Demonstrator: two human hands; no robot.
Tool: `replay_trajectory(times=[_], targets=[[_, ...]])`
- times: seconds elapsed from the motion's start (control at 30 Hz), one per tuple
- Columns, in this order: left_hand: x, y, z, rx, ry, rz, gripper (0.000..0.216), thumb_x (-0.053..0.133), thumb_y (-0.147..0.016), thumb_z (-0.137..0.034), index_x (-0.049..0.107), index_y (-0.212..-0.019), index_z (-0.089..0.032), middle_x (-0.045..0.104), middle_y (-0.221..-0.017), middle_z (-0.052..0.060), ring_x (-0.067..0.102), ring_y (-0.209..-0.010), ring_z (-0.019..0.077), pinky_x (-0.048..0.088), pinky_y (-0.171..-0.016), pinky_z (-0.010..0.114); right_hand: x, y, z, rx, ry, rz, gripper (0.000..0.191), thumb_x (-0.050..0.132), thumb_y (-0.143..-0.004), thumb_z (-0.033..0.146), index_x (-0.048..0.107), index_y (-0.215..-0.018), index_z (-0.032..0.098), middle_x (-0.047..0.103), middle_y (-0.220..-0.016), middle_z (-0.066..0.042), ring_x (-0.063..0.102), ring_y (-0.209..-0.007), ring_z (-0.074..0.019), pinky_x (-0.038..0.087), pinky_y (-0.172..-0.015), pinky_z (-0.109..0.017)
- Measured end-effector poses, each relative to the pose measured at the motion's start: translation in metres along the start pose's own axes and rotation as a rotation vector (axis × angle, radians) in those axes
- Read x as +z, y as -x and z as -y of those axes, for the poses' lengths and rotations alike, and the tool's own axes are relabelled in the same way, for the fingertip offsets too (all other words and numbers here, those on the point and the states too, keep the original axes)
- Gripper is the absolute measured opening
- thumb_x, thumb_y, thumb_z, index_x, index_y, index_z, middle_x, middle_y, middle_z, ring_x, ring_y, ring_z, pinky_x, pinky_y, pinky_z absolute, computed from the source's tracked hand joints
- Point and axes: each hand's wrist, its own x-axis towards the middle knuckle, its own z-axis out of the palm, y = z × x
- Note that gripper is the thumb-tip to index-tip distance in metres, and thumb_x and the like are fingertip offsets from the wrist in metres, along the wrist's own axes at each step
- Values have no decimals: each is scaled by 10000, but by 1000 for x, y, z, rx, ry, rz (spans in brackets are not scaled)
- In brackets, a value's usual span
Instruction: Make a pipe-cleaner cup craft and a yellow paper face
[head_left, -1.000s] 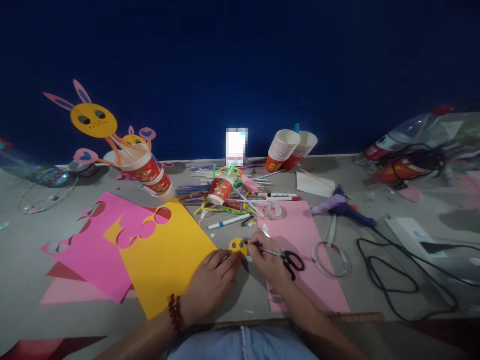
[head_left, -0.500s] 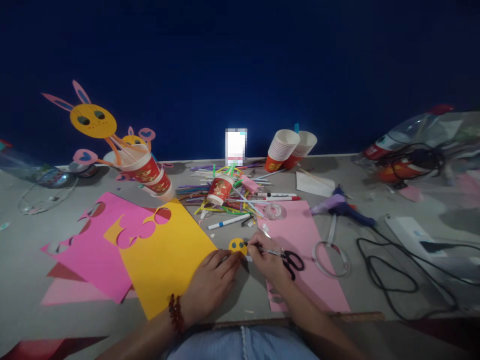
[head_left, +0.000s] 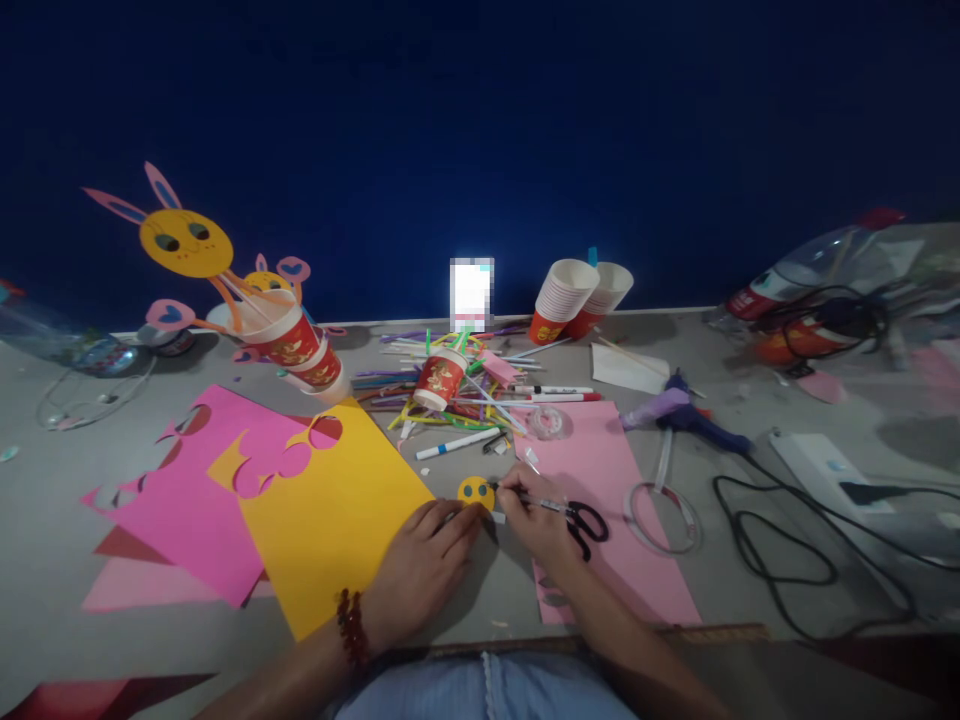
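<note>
Laid flat at lower centre, the left hand is rested with extended fingers on the lower edge of a yellow paper disc, mid-frame. By the right hand a pen is pinched, its tip held at the disc's right edge. Hardly any change is seen over the last second; disc and pen are kept in place, so fine marking is apparently under way. Beyond, a red cup is surrounded by coloured stems.

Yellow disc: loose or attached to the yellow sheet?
Loose: grey table shows between the yellow disc and the yellow sheet; the left hand covers the disc's lower edge.
</note>
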Motion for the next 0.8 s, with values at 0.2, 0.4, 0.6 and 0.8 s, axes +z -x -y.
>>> replay_trajectory(times=[0.2, 0.4, 0.6, 0.8], targets=[[-1, 0, 0, 9, 0, -2, 386, 510, -1006, -279, 525, -1372, -157, 561, -1438, 64, 513, -1267, 251, 385, -1101, 402, 1, 0, 0, -8, -5, -15, 199, 484, -836, 167, 488, -647, 230, 507, -563, 41, 475, -534, -136, 359, -523, -251], [1, 0, 0, 12, -8, -11, 404, 539, -997, -305, 524, -1367, -143, 569, -1428, 66, 504, -1265, 241, 392, -1095, 398, 1, -1, 0, -8, 4, -5, 197, 475, -836, 167, 481, -648, 227, 494, -564, 47, 471, -539, -130, 355, -534, -247], [0, 0, 0, 10, -9, -2, 412, 537, -994, -307, 521, -1373, -146, 570, -1428, 64, 499, -1268, 238, 393, -1098, 399, 1, 0, 0, -13, 18, 0, 185, 479, -834, 156, 488, -663, 225, 500, -578, 48, 469, -539, -126, 353, -535, -245], [2, 0, 0, 8, -5, -10, 412, 541, -992, -301, 521, -1374, -144, 571, -1426, 65, 504, -1266, 245, 385, -1098, 404, 3, 0, -3, -21, 4, -11, 188, 477, -839, 159, 481, -664, 228, 495, -578, 47, 470, -546, -130, 359, -541, -247]])
